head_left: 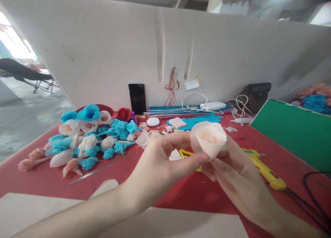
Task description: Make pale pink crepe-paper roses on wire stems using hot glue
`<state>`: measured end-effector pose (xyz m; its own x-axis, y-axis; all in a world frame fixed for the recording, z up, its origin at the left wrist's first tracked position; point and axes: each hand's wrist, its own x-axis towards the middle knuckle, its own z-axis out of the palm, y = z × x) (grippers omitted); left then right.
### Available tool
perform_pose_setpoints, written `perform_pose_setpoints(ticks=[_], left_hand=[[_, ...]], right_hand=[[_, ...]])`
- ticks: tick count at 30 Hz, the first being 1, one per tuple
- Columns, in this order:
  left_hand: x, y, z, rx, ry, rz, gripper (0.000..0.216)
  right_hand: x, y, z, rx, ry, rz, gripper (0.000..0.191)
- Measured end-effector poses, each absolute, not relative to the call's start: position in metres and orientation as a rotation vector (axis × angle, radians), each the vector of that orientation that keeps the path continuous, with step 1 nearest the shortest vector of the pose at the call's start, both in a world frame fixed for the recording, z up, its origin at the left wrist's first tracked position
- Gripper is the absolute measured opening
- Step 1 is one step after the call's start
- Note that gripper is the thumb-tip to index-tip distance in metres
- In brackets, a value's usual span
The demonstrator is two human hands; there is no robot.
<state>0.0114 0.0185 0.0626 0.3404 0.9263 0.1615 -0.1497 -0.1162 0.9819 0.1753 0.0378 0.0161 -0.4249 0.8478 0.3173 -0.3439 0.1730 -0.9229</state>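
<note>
A pale peach paper rose (210, 138) is held up over the red table (181, 193) between both my hands. My left hand (160, 162) pinches its lower left edge with thumb and forefinger. My right hand (232, 172) grips the flower's base from below, fingers closed around it. A yellow glue gun (263, 169) lies on the table just behind my right hand.
A heap of blue, white and pink paper flowers (88, 138) fills the table's left side. A black phone (137, 98) leans on the wall, with a white charger and cables (212, 106), blue sheets (199, 120) and a green board (292, 134) at right.
</note>
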Motion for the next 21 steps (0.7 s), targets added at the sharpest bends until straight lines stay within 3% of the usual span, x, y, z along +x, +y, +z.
perform_pose_setpoints(ticks=[11, 21], left_hand=[[0.0091, 0.0182, 0.062, 1.416, 0.833, 1.083, 0.017], [0.0087, 0.0205, 0.0602, 1.408, 0.808, 1.074, 0.018]], right_hand=[[0.1749, 0.0344, 0.0185, -0.564, -1.425, 1.453, 0.01], [0.177, 0.0362, 0.0163, -0.733, -1.467, 1.393, 0.009]])
